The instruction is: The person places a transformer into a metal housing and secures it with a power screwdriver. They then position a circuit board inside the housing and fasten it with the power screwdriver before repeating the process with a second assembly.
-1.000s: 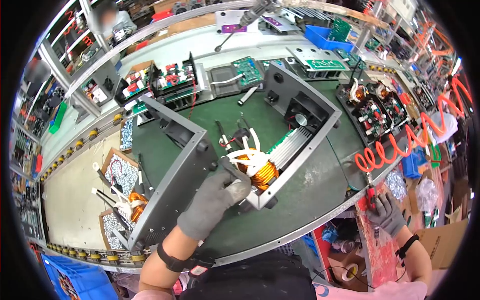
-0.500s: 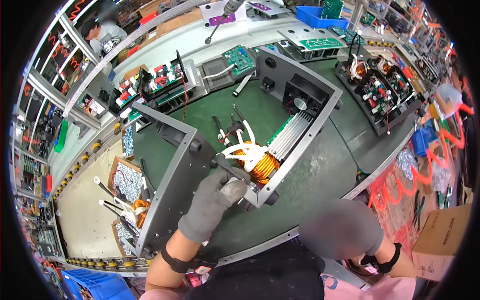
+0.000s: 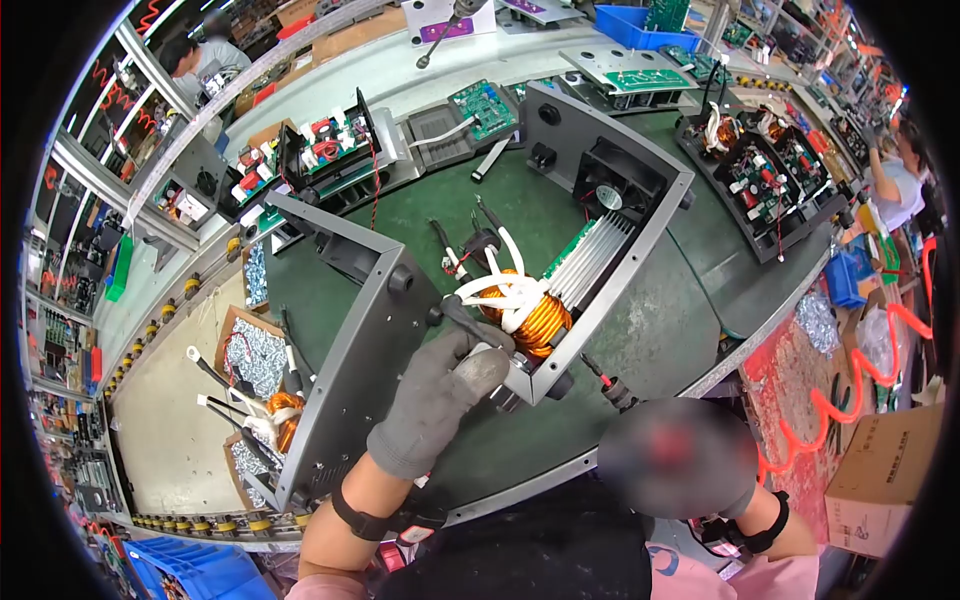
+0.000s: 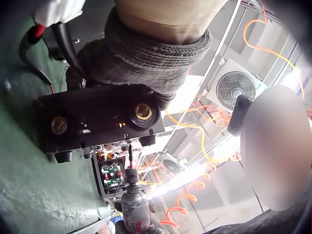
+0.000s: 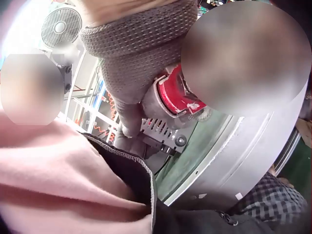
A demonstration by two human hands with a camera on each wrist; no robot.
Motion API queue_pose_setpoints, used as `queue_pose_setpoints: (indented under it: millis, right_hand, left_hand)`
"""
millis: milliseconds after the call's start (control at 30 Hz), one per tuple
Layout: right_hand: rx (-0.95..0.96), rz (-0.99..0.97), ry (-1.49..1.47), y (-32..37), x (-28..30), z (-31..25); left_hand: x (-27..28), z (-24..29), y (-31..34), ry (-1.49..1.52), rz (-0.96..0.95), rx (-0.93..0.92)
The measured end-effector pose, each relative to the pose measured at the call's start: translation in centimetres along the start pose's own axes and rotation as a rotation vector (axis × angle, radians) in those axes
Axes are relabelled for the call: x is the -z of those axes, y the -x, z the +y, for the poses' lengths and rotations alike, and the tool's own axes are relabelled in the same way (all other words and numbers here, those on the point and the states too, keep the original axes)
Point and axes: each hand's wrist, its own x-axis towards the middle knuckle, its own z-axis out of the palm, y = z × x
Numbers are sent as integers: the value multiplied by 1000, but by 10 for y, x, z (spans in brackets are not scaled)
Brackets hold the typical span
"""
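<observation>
One copper coil (image 3: 540, 325) inside open chassis (image 3: 609, 284); left hand (image 3: 435, 395) grips near end; right hand (image 5: 139, 63) clasps red-and-grey driver (image 3: 618, 394), bit near chassis.

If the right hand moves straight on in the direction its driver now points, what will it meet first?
Most likely the case rim near the left hand; the driver would touch it before the right hand itself. The depth of the gap is hard to judge.

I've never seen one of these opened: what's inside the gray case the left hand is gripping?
Inside the case, a copper-wound coil with white leads, a finned heatsink and a fan show. The left hand hides whatever lies behind it at the near end.
</observation>
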Motion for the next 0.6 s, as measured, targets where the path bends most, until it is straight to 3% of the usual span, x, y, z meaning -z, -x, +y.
queue_pose_setpoints:
  millis: [133, 200, 333, 400, 533, 600]
  right_hand:
    - [37, 41, 115, -1, -4, -9]
    - [42, 160, 371, 1, -6, -20]
    - [30, 61, 136, 4, -1, -16]
    - [116, 129, 308, 3, 0, -15]
    - [137, 157, 338, 4, 0, -22]
    - [44, 157, 404, 4, 2, -29]
  left_hand:
    - [-1, -5, 0, 25, 0, 79]
    - [-3, -3, -1, 1, 8, 64]
    - [-7, 4, -1, -70, 23, 64]
    - [-6, 4, -2, -90, 17, 20]
    - [-3, -4, 0, -97, 2, -37]
    - [-5, -4, 1, -79, 40, 24]
